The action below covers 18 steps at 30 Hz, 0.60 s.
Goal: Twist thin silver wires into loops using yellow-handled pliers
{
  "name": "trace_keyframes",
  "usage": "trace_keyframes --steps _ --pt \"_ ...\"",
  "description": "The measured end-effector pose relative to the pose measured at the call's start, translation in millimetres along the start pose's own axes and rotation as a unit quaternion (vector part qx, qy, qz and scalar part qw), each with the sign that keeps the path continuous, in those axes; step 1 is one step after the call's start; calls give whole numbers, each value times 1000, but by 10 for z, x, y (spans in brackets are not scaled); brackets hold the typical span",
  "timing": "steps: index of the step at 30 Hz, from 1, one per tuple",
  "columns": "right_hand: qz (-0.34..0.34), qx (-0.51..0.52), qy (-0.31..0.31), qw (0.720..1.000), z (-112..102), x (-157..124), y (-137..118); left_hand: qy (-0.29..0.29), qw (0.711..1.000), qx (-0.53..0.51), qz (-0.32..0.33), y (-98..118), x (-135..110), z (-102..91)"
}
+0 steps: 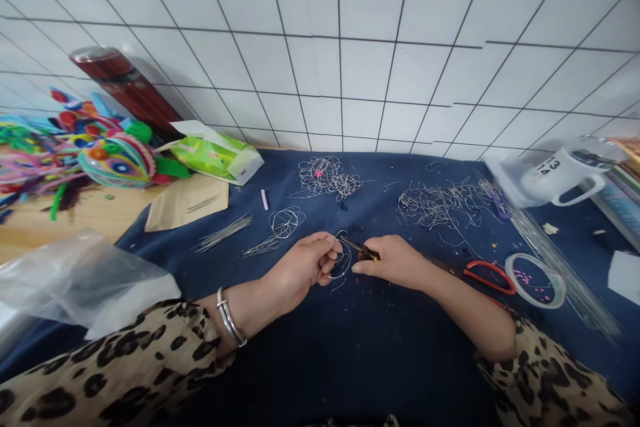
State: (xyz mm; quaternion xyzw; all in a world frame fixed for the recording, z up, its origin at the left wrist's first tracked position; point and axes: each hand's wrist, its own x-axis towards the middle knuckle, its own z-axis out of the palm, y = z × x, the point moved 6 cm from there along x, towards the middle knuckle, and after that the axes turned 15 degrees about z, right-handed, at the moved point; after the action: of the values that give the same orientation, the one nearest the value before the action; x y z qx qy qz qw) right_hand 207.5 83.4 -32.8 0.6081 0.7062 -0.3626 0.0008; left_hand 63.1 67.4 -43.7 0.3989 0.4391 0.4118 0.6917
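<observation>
Between the fingertips of my left hand (313, 259) is a looped piece of thin wire (345, 267), bent into rough circles. My right hand (395, 260) is closed around the dark handles of a pair of pliers (359, 247). The tips of the pliers point left and reach the wire beside my left fingers. Whether the jaws pinch the wire is too small to tell. Just left of my left hand lie a round wire loop piece (286, 222) and a small bundle of short wires (263, 246).
Tangled wire (327, 180) and a second wire heap (440, 203) lie behind my hands. To the right are red-handled scissors (490, 273), a round dish (563, 290) with pink beads, long straight wires (570, 267) and a white mug (565, 177). A green tissue pack (210, 155) sits left.
</observation>
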Motion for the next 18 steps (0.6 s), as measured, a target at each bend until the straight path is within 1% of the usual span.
trace_keyframes --steps 2,5,8,12,15,18 --pt "1 7 0 1000 0 -3 8 -6 1000 -19 -2 -10 -14 5" --pt "-10 2 17 1000 -13 -10 6 -40 999 -35 -9 -64 -53 28" --pt "-22 -16 33 999 -37 -22 -4 -71 997 -30 -11 -129 -81 37" --pt "-20 -25 30 999 -54 -32 -11 -92 996 -14 -12 -176 -79 35" --pt "-11 -10 27 1000 -52 -19 3 -84 996 -22 0 -163 -54 32" --pt "2 17 18 1000 -34 8 38 -44 997 -50 27 -127 -14 -3"
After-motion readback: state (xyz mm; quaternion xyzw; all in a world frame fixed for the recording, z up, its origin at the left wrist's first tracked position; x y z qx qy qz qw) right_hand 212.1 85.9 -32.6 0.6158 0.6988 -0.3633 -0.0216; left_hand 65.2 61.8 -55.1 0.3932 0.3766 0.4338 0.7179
